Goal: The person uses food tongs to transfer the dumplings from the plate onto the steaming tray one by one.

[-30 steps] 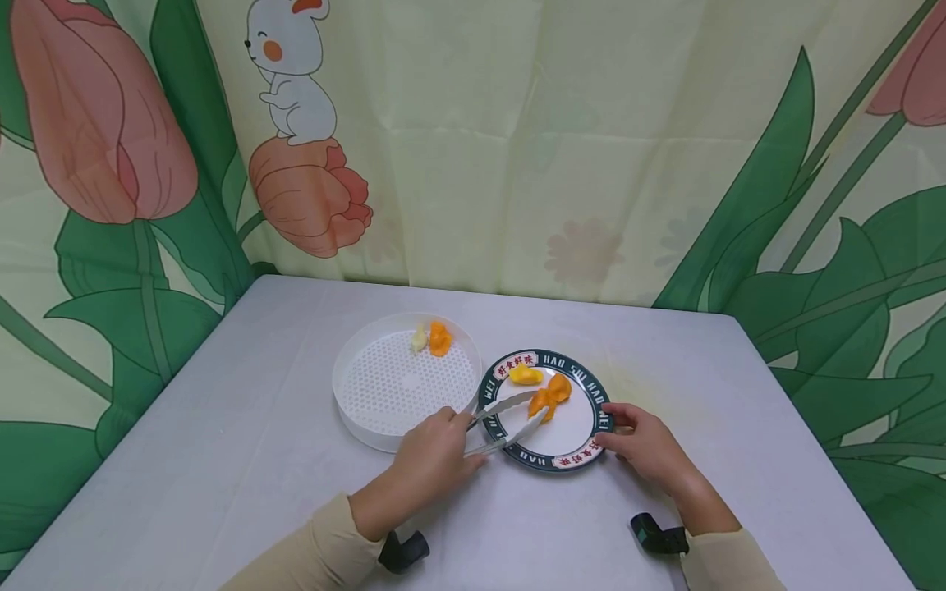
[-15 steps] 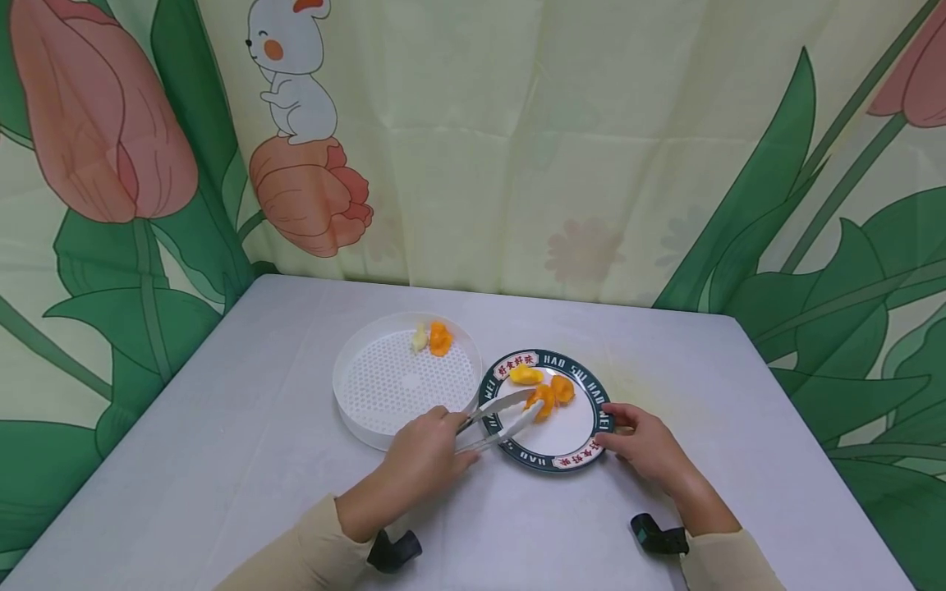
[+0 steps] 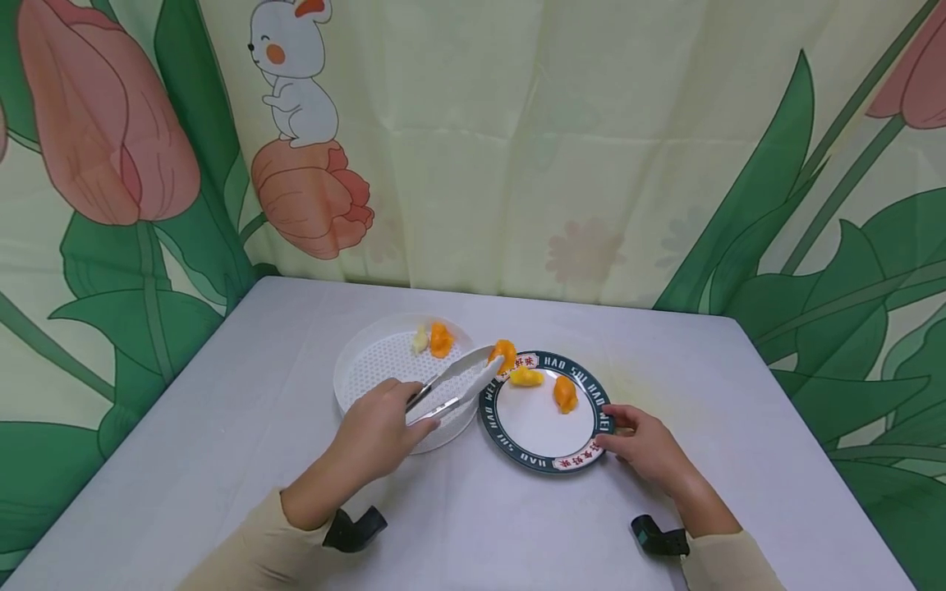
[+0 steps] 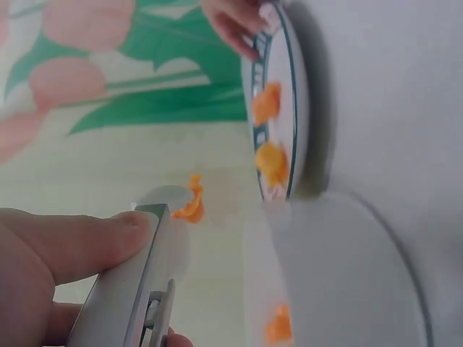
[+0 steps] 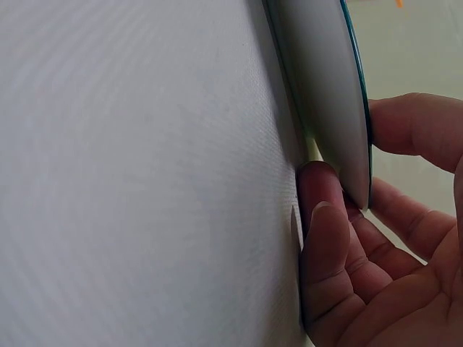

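My left hand [image 3: 377, 431] grips metal tongs [image 3: 480, 384], whose tips hold an orange dumpling-like piece [image 3: 505, 353] above the plate's far left rim. My right hand [image 3: 649, 447] pinches the right edge of the round plate [image 3: 543, 427], with fingers above and below the rim in the right wrist view. On the plate lie a yellow piece [image 3: 526, 377] and a second orange piece [image 3: 565, 396], apart from each other. The left wrist view shows my thumb [image 4: 108, 242] along the tongs' handle.
A white round perforated tray [image 3: 365, 369] stands left of the plate, close beside it. At its far side sit a pale piece [image 3: 420, 340] and an orange piece [image 3: 441, 339]. A white cloth covers the table [image 3: 222, 427]; a printed curtain [image 3: 591, 164] hangs behind.
The tongs have taken an orange piece off the plate and lifted it up and left, toward the tray. My left hand moved left with them; my right hand stayed at the plate's rim.
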